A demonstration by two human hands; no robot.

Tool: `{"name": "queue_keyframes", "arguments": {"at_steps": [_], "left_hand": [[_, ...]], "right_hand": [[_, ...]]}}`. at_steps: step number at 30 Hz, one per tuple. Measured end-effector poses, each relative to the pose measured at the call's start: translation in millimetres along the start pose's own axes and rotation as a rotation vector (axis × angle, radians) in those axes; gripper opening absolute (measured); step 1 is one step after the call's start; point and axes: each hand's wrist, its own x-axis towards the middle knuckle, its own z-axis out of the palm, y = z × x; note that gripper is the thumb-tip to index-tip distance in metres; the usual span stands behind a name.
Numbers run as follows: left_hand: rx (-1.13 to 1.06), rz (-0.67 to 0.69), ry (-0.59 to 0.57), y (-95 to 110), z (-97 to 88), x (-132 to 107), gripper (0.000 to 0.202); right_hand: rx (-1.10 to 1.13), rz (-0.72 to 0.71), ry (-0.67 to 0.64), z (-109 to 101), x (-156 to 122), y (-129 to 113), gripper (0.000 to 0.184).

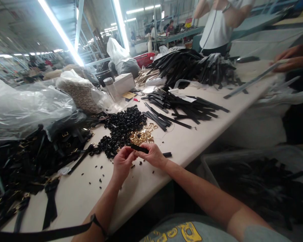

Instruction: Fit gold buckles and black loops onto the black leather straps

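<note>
the right hand (153, 155) grips the strip (138, 148), its long axis running about ten to four o'clock; the left hand (123, 160), at the strip's eight o'clock, pinches close, its hold hidden. buckles (143, 135) lie at twelve.

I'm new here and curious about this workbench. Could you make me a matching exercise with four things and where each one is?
Things
1. Short flat black strip
2. Shiny gold-coloured metal buckles
3. Clear jar with a silver lid
4. Long narrow grey strip

Places
A. Beside a white rectangular box
B. In another person's hands, at the picture's right edge
C. Next to a heap of small black loops
D. In the right hand, with the left hand close by

Pairs: 1-D, 2-C, 3-A, 4-B
</note>
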Motion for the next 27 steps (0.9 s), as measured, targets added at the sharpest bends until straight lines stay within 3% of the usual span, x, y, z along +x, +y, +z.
{"name": "queue_keyframes", "arguments": {"at_steps": [5, 11, 22, 27], "left_hand": [[0.148, 0.007, -0.033, -4, 3.1, -6, 0.027], [0.082, 0.031, -0.015, -4, 1.2, -2, 0.026], [-0.151, -0.18, 0.06, -1, -6.2, 0, 0.039], [-0.197, -0.303, 0.025, -3, -11.1, 0, 0.034]], "right_hand": [[0.028, 0.019, -0.014, -2, 0, -3, 0.023], [-0.134, -0.064, 0.033, 0, 0, -1, 0.013], [-0.164, -0.089, 0.043, -1, -2, 4, 0.016], [-0.122, -0.104, 0.064, -1, -4, 5, 0.017]]}}
